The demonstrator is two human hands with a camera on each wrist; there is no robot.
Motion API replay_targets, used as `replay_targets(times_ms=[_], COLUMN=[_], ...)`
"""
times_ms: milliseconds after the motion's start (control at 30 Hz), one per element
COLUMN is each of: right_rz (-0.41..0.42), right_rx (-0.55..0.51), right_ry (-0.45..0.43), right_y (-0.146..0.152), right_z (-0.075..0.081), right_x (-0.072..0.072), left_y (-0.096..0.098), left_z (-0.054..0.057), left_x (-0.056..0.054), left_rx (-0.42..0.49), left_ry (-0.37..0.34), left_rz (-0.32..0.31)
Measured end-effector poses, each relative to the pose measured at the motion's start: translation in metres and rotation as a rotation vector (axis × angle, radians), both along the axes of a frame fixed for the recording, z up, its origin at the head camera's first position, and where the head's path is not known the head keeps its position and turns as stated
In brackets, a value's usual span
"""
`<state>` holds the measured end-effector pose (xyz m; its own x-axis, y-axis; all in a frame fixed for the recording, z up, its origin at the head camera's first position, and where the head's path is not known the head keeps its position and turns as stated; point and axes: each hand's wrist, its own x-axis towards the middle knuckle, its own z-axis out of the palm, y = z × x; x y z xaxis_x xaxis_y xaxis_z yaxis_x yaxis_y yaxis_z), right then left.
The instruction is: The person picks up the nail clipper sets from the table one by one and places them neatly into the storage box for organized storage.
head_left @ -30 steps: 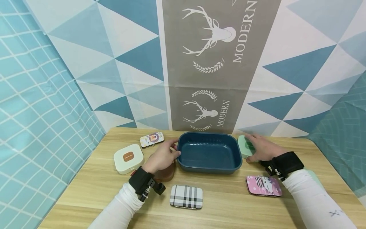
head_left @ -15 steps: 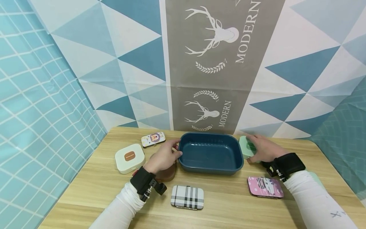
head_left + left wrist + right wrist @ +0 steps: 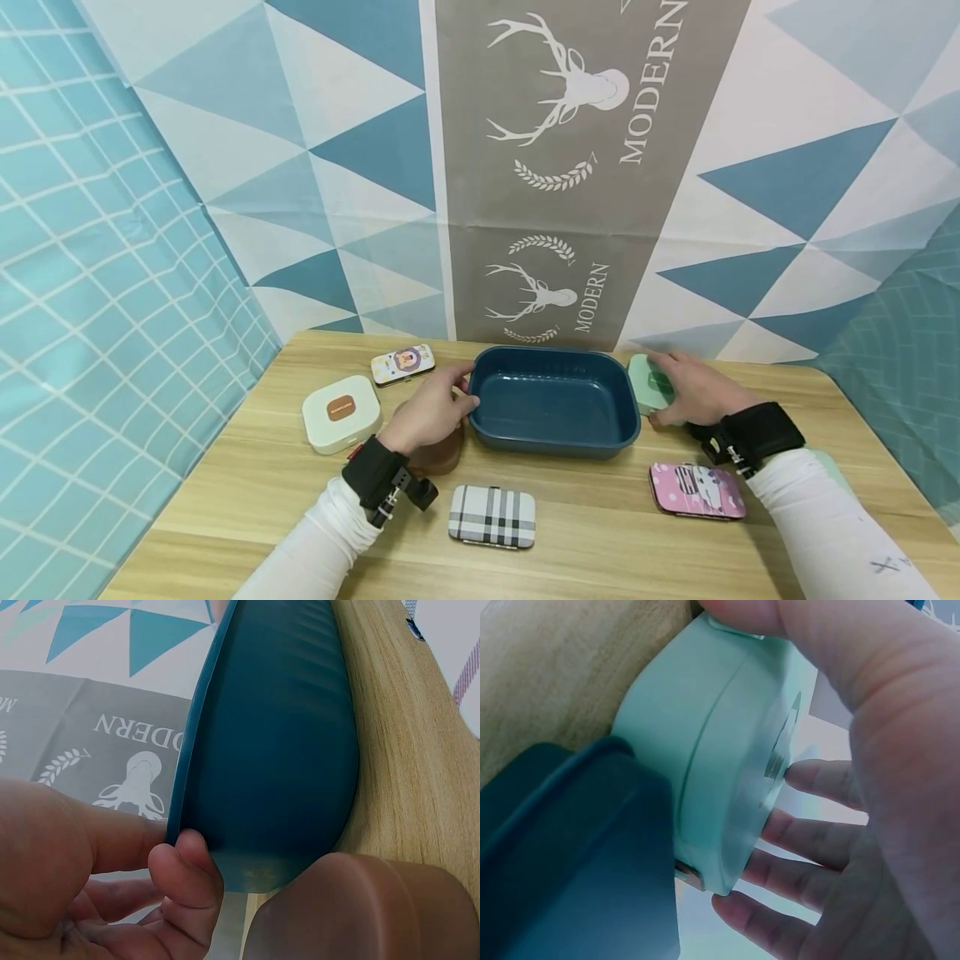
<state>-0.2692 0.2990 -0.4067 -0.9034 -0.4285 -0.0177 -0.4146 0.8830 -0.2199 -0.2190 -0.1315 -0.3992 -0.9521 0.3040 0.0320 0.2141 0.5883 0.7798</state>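
Note:
My left hand point(image 3: 427, 410) pinches the left rim of a dark blue plastic bin point(image 3: 551, 444) that stands mid-table. In the left wrist view, thumb and fingers meet at the bin's edge point(image 3: 196, 742). A brown rounded case point(image 3: 438, 454) sits under my left wrist, partly hidden. Against the bin's right end lies a mint-green lidded case point(image 3: 697, 735), spanned by my right hand point(image 3: 693, 392). The thumb is at its clasp side, while the fingertips touch the lid and the far edge in the right wrist view.
Left of the bin are a cream case with a brown label point(image 3: 343, 417) and a small cartoon-printed case point(image 3: 402, 365). Nearer lie a plaid case point(image 3: 492, 517) and a pink cat-print case point(image 3: 697, 490). Another mint-green object point(image 3: 831, 468) is mostly behind my right sleeve. A patterned backdrop point(image 3: 360, 167) rises behind.
Both hands keep their holds, and the objects stay in place. The head view has shifted very slightly.

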Motion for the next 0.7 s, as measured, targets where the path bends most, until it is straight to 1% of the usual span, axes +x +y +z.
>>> replay_targets(times_ms=[133, 267, 433, 700], right_rz=[-0.003, 0.002, -0.002, -0.010], right_rx=[0.006, 0.008, 0.007, 0.005], right_ry=[0.016, 0.037, 0.041, 0.064], right_y=[0.001, 0.001, 0.002, 0.004], right_z=[0.001, 0.003, 0.005, 0.013], right_x=[0.002, 0.004, 0.005, 0.006], left_y=[0.000, 0.000, 0.000, 0.000], left_z=[0.001, 0.001, 0.000, 0.000], left_x=[0.001, 0.001, 0.001, 0.000], left_rx=[0.007, 0.009, -0.002, 0.005], left_ry=[0.001, -0.003, 0.003, 0.009], left_rz=[-0.006, 0.000, 0.001, -0.007])
